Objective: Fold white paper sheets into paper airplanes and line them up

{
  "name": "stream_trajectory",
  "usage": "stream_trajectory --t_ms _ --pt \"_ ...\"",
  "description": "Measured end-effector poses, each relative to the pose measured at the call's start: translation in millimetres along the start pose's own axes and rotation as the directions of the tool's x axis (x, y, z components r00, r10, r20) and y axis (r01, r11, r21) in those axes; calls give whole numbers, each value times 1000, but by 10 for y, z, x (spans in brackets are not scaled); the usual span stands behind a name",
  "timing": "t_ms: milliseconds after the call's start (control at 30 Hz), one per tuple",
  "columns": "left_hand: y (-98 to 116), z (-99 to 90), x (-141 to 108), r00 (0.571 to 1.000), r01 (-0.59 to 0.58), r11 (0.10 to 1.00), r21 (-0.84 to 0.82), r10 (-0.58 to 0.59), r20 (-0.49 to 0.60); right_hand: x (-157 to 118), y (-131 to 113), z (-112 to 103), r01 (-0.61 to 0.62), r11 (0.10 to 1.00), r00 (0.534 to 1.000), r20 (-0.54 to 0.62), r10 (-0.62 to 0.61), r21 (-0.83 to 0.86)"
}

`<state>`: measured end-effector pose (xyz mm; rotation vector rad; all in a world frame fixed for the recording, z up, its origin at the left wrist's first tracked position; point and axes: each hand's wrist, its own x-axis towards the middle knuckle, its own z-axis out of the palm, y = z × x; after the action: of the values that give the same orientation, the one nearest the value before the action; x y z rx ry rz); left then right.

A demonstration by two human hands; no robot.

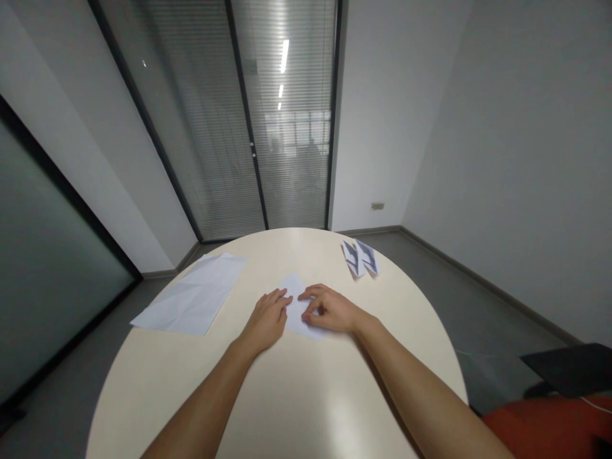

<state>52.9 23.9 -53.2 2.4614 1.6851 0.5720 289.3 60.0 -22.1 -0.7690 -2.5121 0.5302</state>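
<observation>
A small piece of white paper (297,324) lies on the table between my two hands. My left hand (268,320) rests along its left side, palm down, with the fingers stretched out and the fingertips on the paper. Over its right side is my right hand (337,310), thumb and forefinger brought together in a pinch at the paper. The other fingers of that hand curl above the sheet. Parts of the paper are hidden under both hands, so its exact shape and any fold there cannot be made out.
The round cream table (282,395) carries large creased white sheets (201,293) at the left. Two folded paper pieces with dark printed patterns (361,258) stand at the back right. Beyond the table's right edge are a black flat object (568,368) and a red surface (540,424).
</observation>
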Motion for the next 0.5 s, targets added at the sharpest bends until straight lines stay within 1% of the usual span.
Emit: stream_trajectory --t_ms 167,233,333,400,500 --pt "73 -79 -34 995 -59 996 -71 64 73 18 8 60 -11 999 998 -63 8 -45" --pt "119 -116 -57 987 -103 989 -111 115 111 13 48 94 -26 997 998 -51 22 -74" --pt "163 -144 -75 971 -170 974 -148 191 142 -8 110 132 -98 988 995 -22 96 -123" --pt "171 -142 -69 967 -203 968 -146 221 126 -20 138 138 -136 979 991 -16 135 -154" --pt "166 -128 -41 969 -235 965 -118 242 45 -25 159 121 -151 967 988 -24 149 -206"
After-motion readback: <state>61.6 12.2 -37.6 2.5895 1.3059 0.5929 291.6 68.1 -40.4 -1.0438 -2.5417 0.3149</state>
